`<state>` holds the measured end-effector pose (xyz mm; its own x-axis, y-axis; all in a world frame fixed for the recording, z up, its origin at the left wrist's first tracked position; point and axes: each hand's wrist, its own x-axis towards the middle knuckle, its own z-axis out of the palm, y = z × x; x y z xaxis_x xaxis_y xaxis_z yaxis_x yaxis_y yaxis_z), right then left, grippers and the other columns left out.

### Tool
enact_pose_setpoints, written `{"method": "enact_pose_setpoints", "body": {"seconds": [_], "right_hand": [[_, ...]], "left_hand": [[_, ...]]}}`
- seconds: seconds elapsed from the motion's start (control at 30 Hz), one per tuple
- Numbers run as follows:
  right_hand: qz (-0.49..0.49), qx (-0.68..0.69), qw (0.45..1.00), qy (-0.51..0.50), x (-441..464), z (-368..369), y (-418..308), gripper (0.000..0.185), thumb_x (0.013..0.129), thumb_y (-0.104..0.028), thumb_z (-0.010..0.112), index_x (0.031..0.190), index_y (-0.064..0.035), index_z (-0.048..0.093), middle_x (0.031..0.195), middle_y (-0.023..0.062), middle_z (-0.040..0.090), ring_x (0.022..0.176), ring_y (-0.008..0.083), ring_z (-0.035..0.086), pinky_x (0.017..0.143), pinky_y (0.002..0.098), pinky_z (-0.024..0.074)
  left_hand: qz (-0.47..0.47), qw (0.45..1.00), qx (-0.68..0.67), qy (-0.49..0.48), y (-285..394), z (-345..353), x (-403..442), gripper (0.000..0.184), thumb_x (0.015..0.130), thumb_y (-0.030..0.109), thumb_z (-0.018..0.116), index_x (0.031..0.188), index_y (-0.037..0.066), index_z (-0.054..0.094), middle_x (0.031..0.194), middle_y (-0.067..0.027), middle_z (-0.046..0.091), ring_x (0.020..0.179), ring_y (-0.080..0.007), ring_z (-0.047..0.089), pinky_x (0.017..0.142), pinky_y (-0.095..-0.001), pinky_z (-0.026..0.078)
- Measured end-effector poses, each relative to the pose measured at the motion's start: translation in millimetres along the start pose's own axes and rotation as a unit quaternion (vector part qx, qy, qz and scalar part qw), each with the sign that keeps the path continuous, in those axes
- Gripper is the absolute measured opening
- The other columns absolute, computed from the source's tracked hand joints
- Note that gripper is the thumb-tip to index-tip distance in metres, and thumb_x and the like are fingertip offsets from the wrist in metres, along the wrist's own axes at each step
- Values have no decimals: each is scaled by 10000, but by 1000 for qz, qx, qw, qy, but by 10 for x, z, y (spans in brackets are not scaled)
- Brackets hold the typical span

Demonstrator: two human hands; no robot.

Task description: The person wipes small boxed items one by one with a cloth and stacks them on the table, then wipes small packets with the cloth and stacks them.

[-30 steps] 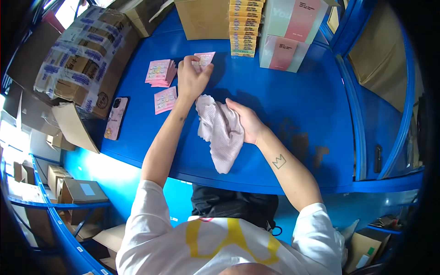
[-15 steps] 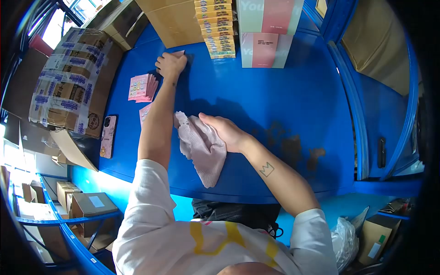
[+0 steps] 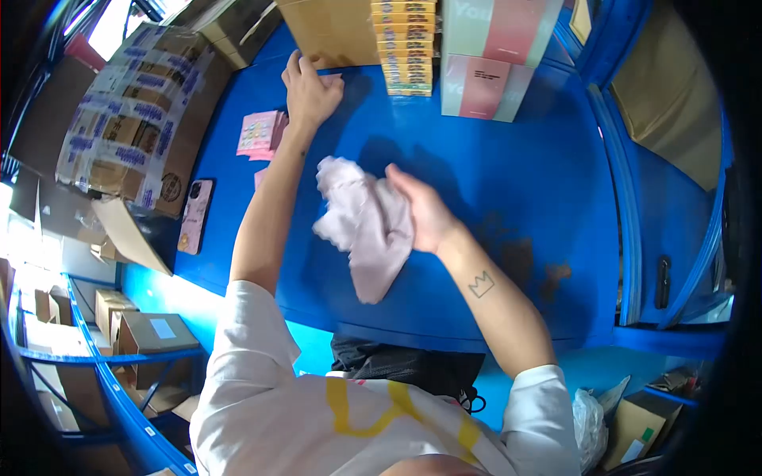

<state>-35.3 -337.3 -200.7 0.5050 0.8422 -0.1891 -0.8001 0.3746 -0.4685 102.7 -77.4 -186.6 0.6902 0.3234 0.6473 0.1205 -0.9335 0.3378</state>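
At the back of the blue table (image 3: 508, 182), my left hand (image 3: 312, 89) has its fingers bent over a pink packet (image 3: 333, 78), whose edge shows beside them. My right hand (image 3: 425, 208) grips a pale pink ribbed cloth (image 3: 367, 226), which hangs toward the front edge. A stack of pink packets (image 3: 259, 135) lies left of my left forearm. Part of another pink packet (image 3: 260, 178) shows below the stack, mostly hidden by the forearm.
A phone (image 3: 195, 216) lies at the left, beside a taped carton (image 3: 131, 123). Along the back stand a cardboard box (image 3: 329, 32), a stack of yellow boxes (image 3: 406, 55) and pink-and-mint boxes (image 3: 486, 87). Blue shelving borders the right side.
My left hand has moved back and left with the pink packet, toward the cardboard box. The cloth has swung and spread out in my right hand. The view has shifted slightly.
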Motion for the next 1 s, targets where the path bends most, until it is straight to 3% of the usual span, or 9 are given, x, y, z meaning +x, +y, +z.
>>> {"method": "enact_pose_setpoints", "body": {"seconds": [0.13,0.27,0.5,0.6,0.7,0.77,0.83,0.9,1.0], "right_hand": [[-105,70,992,20,-88,30,-239,527,990,-497,401,1231,-61,575,1137,125,666,991,239,662,841,372,515],[-196,107,974,16,-205,144,-388,582,993,-479,360,1386,-60,451,1302,131,578,1197,300,557,986,439,425],[-294,126,946,45,-363,144,-440,506,964,-357,396,1371,-63,460,1337,126,551,1243,293,516,1026,456,383],[-305,134,936,112,-422,77,-449,476,928,-279,419,1349,-65,476,1346,123,543,1249,285,509,1031,460,378],[-303,145,939,67,-455,62,-460,467,899,-232,425,1328,-55,477,1284,130,571,1175,268,551,991,441,416],[-286,117,950,48,-415,66,-396,445,912,-207,432,1327,-54,479,1280,126,570,1177,272,552,979,420,430],[-279,47,958,51,-351,82,-307,431,938,-168,415,1352,-59,463,1279,117,566,1163,248,560,965,380,446],[-280,45,959,1,-389,215,-217,422,964,-172,395,1368,-60,449,1284,104,562,1160,229,563,966,363,448],[-288,23,956,-39,-403,176,-193,413,995,-195,366,1380,-64,440,1290,95,559,1152,207,571,962,349,455]], "left_hand": [[26,999,-33,-14,19,-850,-53,564,778,384,653,1194,15,562,1258,-271,512,1210,-444,439,976,-495,436],[-179,960,82,-198,-271,-1240,-208,524,770,360,673,1154,14,586,1216,-258,539,1146,-422,499,926,-474,479],[-158,976,8,-150,-478,-1199,-368,610,733,428,749,1139,3,585,1108,-224,604,962,-379,609,832,-428,513],[-127,987,14,-92,-503,-1203,-337,606,722,415,761,1159,31,589,1171,-244,565,1001,-387,604,841,-442,519],[-81,990,-117,6,53,-1489,-510,605,742,361,782,1203,40,559,1166,-222,571,1003,-378,610,831,-417,526],[-52,923,-381,-24,621,-1629,-837,611,746,273,792,1246,48,522,1191,-192,568,999,-346,613,826,-385,526],[101,909,-392,-98,1076,-1625,-1234,573,814,211,711,1315,54,481,1310,-209,487,1109,-358,551,864,-396,509],[290,926,-235,-51,1342,-1359,-1601,603,835,196,664,1381,68,441,1385,-237,402,1221,-422,444,956,-462,452],[280,920,-271,-44,1465,-1101,-1837,585,895,267,567,1426,82,405,1440,-255,329,1274,-465,364,1050,-532,341]]}}
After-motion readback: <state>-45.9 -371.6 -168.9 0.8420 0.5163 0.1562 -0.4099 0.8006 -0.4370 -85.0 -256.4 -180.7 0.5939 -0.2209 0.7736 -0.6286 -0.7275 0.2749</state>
